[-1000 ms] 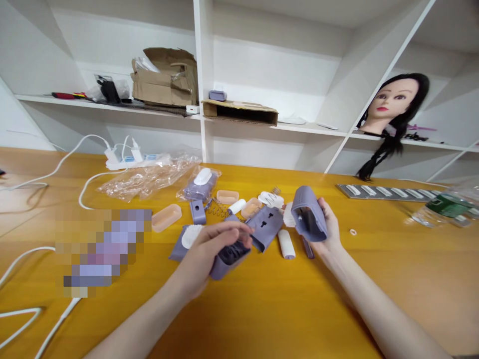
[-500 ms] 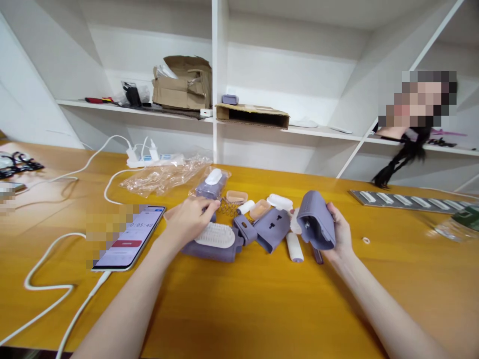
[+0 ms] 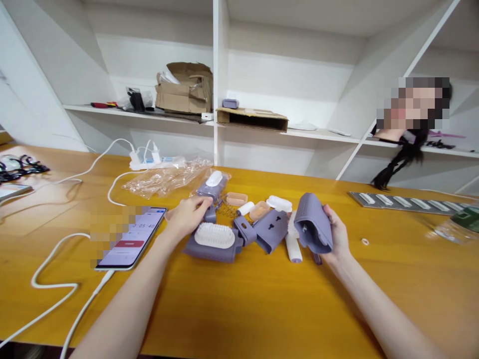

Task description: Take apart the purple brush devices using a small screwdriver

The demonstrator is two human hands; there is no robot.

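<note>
My right hand [image 3: 338, 233] is wrapped round a hollow purple plastic shell [image 3: 313, 222], its open end tilted down toward me. My left hand [image 3: 189, 215] is closed, fingertips pinching a small purple plastic part [image 3: 210, 213]. Just below it a white bristle pad [image 3: 214, 235] rests on another purple shell [image 3: 211, 252]. Between my hands lie a purple part with an oval slot [image 3: 244, 230], a purple shell with two cutouts [image 3: 272, 230] and a white cylinder [image 3: 293, 248]. Metal springs [image 3: 227, 209] and a second white bristle pad [image 3: 279, 203] sit farther back.
A phone [image 3: 132, 238] on a white cable lies left of my left arm. Behind are a clear plastic bag [image 3: 168, 178], a power strip [image 3: 149, 162] and a bagged purple device [image 3: 213, 184]. A metal strip [image 3: 396, 202] and a small ring [image 3: 364, 242] lie to the right.
My left hand has lifted and drawn back slightly, so the small purple part shows more under its fingertips. My right hand keeps the purple shell, nearly unmoved. The view has shifted a little.
</note>
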